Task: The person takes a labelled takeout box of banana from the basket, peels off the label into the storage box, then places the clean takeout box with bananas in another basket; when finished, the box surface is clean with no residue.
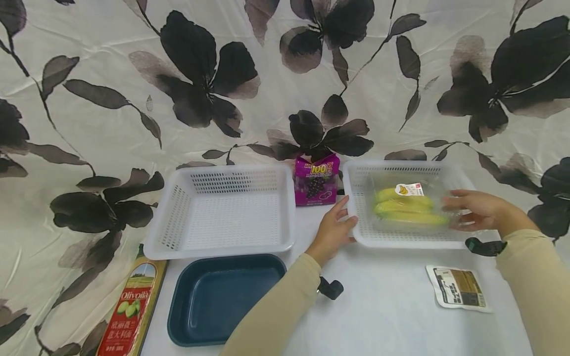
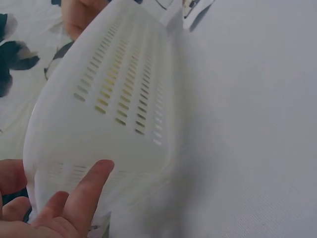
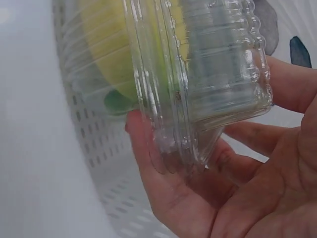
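A clear plastic box of bananas, with a small white label, is over the right white basket. My right hand holds the box by its right end; in the right wrist view the thumb and fingers lie around the clear box. At the basket's left side, my left hand grips the rim. In the left wrist view one finger extends along the outer wall of the basket, while other fingertips show beyond the rim.
Left of centre stands another white basket, with a dark blue tray before it. A purple candy pack stands between the baskets. An Olivoilà pasta pack lies far left, a small white-and-brown pouch front right. Floral cloth hangs behind.
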Available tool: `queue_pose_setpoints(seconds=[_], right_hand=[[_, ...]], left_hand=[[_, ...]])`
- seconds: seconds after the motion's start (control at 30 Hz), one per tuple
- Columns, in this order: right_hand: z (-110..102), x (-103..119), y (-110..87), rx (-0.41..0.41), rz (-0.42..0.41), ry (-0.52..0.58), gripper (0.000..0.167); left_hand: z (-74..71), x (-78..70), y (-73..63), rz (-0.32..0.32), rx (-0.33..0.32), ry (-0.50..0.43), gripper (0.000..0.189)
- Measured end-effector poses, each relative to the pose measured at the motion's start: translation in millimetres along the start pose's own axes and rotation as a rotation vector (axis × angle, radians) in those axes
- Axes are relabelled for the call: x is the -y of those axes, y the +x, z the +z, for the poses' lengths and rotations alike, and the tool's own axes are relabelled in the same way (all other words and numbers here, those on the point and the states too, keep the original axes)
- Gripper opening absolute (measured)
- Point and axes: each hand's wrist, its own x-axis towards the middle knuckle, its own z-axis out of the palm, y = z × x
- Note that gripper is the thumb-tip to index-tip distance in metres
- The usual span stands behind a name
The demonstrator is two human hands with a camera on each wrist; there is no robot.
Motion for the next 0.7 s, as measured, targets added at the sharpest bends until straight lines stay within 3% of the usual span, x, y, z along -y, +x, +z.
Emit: queue_pose_setpoints(seconds=[0.33,0.7], right_hand=[[0.4,2.9,-22.7,-0.055,-0.127,-0.109,0.097],[14.5,3.5,-53.8,-0.146,-0.196,-0.154,0.093]], left_hand=[[-1.9,0.4,2.2,-0.001,0.0,0.024,0.062],[-1.5,-0.2,-0.9,-0.009,-0.023,0.075,0.061]])
